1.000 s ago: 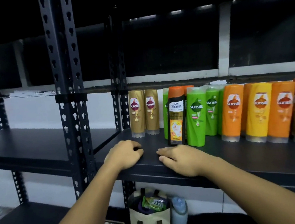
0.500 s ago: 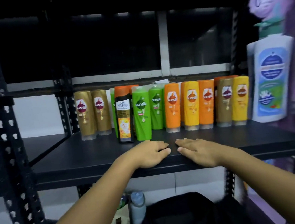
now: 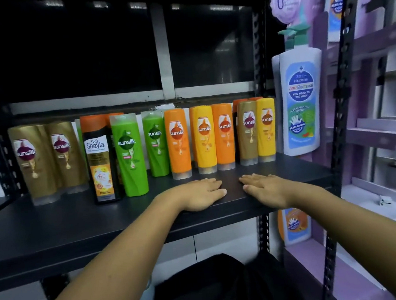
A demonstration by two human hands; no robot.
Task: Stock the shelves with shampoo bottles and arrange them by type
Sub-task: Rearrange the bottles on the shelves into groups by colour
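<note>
A row of shampoo bottles stands along the black shelf. From the left: two gold bottles, a black Shayla bottle with an orange cap, green bottles, orange bottles mixed with a yellow bottle, then another gold bottle and a yellow one. My left hand and my right hand lie flat, palms down, side by side on the shelf in front of the orange bottles. Both hold nothing.
A large white pump bottle of kids' wash hangs on a purple display stand at the right. Black perforated uprights frame the shelf. A dark bag lies below the shelf.
The view has swung to the right along the shelf, and both hands slid right with it, from in front of the gold bottles to in front of the orange ones. They stay flat and empty.
</note>
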